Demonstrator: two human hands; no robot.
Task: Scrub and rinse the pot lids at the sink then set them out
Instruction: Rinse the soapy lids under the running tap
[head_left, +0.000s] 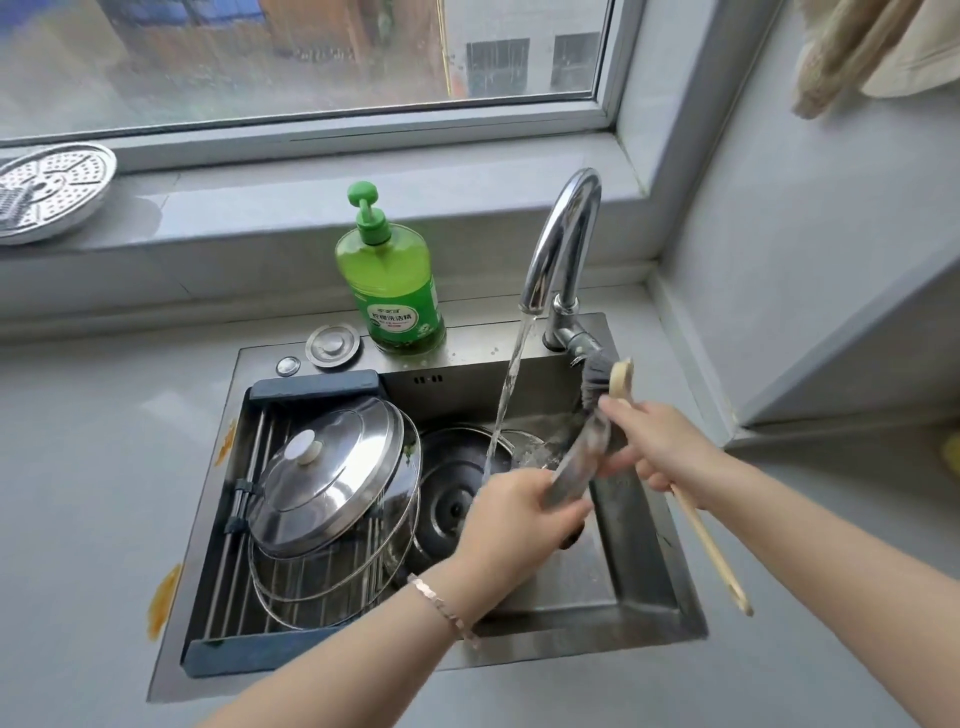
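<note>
Nearest, at the front of the sink (571, 631), the left hand (514, 519) has its fingers wrapped round the lower rim of a steel pot lid (576, 467). It holds the lid on edge over the basin's right half, too blurred for detail. Just above, the right hand (660, 447) is fisted on the wooden handle of a dish brush (704, 538), with the bristle head at the lid's top edge near the back right corner. That reads as the scrub step.

The tap (561, 244) is running and the stream drops just left of the held lid. The next move calls for swinging the lid under the water, turning it, then setting it out.

On the drain rack (311, 387) across the sink's left side, a domed lid (332, 483) with a white knob leans over what looks like a glass lid (322, 587). A dark lid (457, 499) lies in the basin. On the back rim stands a dish soap bottle (395, 291).
</note>
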